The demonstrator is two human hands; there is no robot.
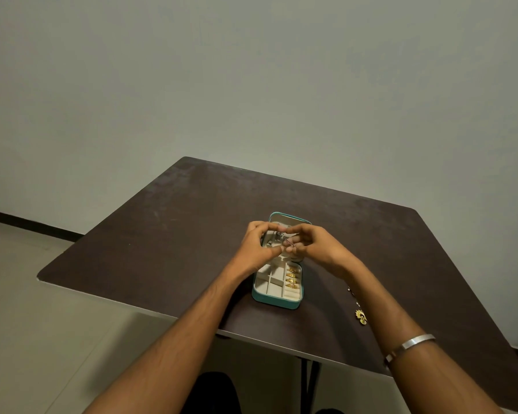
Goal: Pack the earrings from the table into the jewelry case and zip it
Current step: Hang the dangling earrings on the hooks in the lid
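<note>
A teal jewelry case (277, 301) lies open on the dark table (168, 234), its cream compartments facing up and its lid raised at the far end. Several gold rings (292, 277) fill the roll slots on its right side. A few small silver earrings (277, 235) are pinned on the lid's inner panel. My left hand (256, 248) and my right hand (310, 245) meet above the case, fingertips pinching a small thin earring (289, 242) between them. A gold earring (361, 316) lies on the table by my right forearm, with small silver pieces (351, 291) just beyond it.
The table's near edge (251, 337) runs under my forearms and its legs show below. A plain wall stands behind the table, with pale floor to the left. A silver bangle (410, 345) sits on my right wrist.
</note>
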